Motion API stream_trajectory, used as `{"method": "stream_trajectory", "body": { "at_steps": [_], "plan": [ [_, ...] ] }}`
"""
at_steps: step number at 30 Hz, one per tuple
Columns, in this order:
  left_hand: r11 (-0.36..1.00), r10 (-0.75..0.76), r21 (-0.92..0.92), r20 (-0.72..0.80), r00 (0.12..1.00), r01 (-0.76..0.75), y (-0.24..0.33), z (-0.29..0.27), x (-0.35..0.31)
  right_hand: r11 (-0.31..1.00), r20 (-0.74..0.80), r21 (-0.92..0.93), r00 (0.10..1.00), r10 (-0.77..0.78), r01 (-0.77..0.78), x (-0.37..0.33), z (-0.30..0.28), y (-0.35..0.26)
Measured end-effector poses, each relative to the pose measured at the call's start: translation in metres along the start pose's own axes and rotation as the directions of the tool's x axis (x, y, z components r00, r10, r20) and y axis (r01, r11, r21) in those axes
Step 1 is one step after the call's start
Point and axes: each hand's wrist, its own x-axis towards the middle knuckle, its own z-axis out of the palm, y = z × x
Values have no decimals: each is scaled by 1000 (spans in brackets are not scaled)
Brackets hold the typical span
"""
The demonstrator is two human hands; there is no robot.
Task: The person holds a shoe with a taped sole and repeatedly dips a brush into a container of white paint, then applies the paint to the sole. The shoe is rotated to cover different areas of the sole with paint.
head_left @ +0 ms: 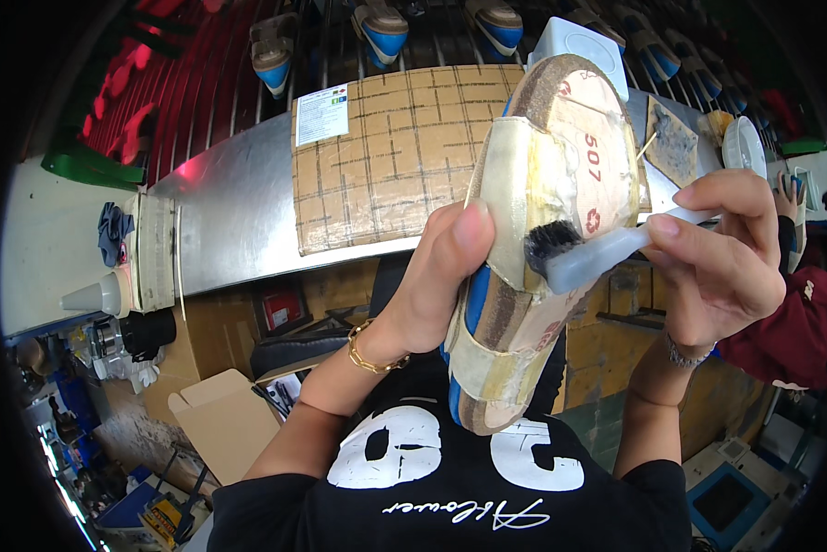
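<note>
My left hand (429,276) grips the side of a shoe upper on its last (597,166), its thumb resting on the cream strap. The shoe's underside faces up, with brown fabric edges, cream straps folded over it, and yellowish glue along the seams. A blue band shows on its left side. In my right hand (722,253), a brush (590,260) with a pale translucent handle is pinched between thumb and fingers. Its black bristles touch the strap edge near the middle of the underside.
A cardboard box (386,156) lies on the metal bench (220,207). Behind it, several blue-edged shoes (383,35) sit on a roller rack. A white container (584,41), a stained board (671,143) and a white bowl (743,147) are at the right, beside another person's maroon sleeve (800,322).
</note>
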Motion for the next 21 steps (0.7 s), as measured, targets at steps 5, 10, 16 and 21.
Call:
{"method": "stream_trajectory", "body": {
  "at_steps": [5,10,16,21],
  "plan": [
    [984,173,-24,-156,972,-179,1,11,6,996,37,-13,996,-86,87,2,0,4],
    [982,164,-59,-207,965,-180,8,14,5,993,116,-17,987,-110,113,2,-5,5],
    [968,230,-36,-278,933,-249,4,0,6,981,-109,-9,976,191,-193,9,28,18],
    [935,294,-69,-393,871,-347,6,-3,13,934,-83,120,934,347,-337,-7,38,-14]
  ]
}}
